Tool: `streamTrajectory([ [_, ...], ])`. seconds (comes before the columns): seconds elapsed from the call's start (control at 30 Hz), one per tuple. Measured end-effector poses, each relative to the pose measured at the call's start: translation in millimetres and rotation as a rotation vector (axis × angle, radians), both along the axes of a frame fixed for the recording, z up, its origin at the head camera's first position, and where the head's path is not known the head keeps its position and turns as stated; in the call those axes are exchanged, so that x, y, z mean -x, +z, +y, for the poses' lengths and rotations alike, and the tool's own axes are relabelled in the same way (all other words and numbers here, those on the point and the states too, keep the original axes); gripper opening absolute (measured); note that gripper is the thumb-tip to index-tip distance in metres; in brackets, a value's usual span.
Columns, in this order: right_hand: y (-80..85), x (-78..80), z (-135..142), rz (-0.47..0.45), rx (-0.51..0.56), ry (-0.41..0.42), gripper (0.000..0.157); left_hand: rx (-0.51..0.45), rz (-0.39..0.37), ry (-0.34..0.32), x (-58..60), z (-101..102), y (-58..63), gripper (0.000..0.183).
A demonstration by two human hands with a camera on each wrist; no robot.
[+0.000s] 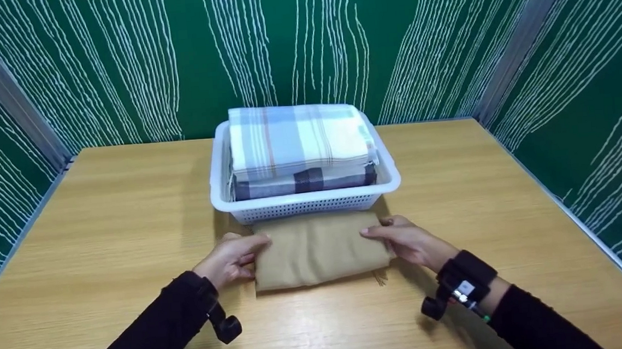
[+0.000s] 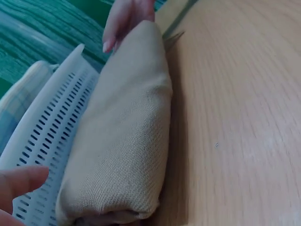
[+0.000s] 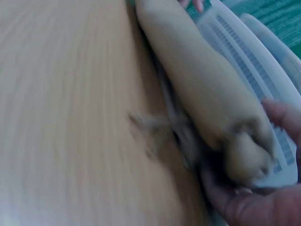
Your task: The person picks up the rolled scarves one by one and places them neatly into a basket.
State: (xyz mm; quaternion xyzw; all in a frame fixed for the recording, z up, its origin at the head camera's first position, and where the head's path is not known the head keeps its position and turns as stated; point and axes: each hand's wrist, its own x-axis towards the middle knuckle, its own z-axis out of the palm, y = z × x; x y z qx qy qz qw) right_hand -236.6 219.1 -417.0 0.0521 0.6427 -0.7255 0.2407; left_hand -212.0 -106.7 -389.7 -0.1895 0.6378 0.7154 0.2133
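Observation:
A folded tan scarf (image 1: 316,251) with a bit of fringe at its right lies just in front of a white plastic basket (image 1: 308,206). At its left end my left hand (image 1: 235,259) holds it, thumb above and fingers at the underside. My right hand (image 1: 411,241) holds the other end in the same way. In the right wrist view the rolled end of the scarf (image 3: 193,70) sits between thumb and fingers, somewhat blurred. The scarf (image 2: 122,127) looks thick and rounded in the left wrist view, its lower layers partly hidden.
Inside the basket are a folded light-blue and white plaid cloth (image 1: 297,137) and, beneath it, a dark plaid cloth (image 1: 306,181). The basket stands on a wooden table (image 1: 106,221) near its back edge. Green walls (image 1: 323,37) with white streaks enclose the back and sides.

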Motion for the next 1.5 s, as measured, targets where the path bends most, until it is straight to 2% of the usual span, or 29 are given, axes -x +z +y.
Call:
streamTrajectory([
  [0.13, -0.2, -3.5, -13, 0.000, 0.035, -0.081, 0.016, -0.016, 0.026, -0.037, -3.7, 4, -5.2, 0.009],
  [0.3, 3.0, -10.3, -17, -0.054, 0.114, -0.124, 0.008, -0.075, 0.024, -0.060, -11.2, 3, -4.5, 0.011],
  [0.47, 7.8, -19.1, -14, -0.093, 0.223, -0.091, 0.011, -0.133, 0.028, -0.124, -16.6, -1, -0.5, 0.006],
  [0.6, 15.3, -27.6, -9, -0.112, 0.306, -0.036, 0.015, -0.202, 0.056, -0.193, -24.8, -9, 3.0, 0.021],
  [0.7, 23.8, -33.3, -5, -0.116, 0.321, -0.013, 0.015, -0.269, 0.073, -0.249, -34.1, -16, 9.1, 0.035],
  [0.77, 30.8, -36.7, -1, -0.115, 0.325, -0.009, 0.015, -0.296, 0.093, -0.288, -40.3, -19, 16.6, 0.042],
  [0.87, 42.2, -40.7, 4, -0.109, 0.331, 0.007, 0.014, -0.315, 0.126, -0.308, -46.8, -21, 30.7, 0.052],
  [1.0, 61.8, -43.8, 9, -0.102, 0.363, 0.026, 0.013, -0.304, 0.157, -0.282, -49.5, -22, 52.5, 0.071],
  [1.1, 81.7, -41.0, 11, -0.095, 0.387, 0.018, 0.014, -0.267, 0.184, -0.255, -47.0, -24, 69.8, 0.082],
  [1.2, 104.8, -34.4, 11, -0.084, 0.405, -0.015, 0.018, -0.256, 0.221, -0.248, -41.0, -25, 87.1, 0.073],
  [1.33, 136.2, -24.3, 9, -0.049, 0.440, -0.057, 0.024, -0.282, 0.269, -0.238, -28.9, -23, 111.4, 0.042],
  [1.5, 169.8, -8.9, 2, -0.014, 0.543, -0.109, 0.029, -0.288, 0.352, -0.181, -9.7, -22, 139.8, 0.030],
])
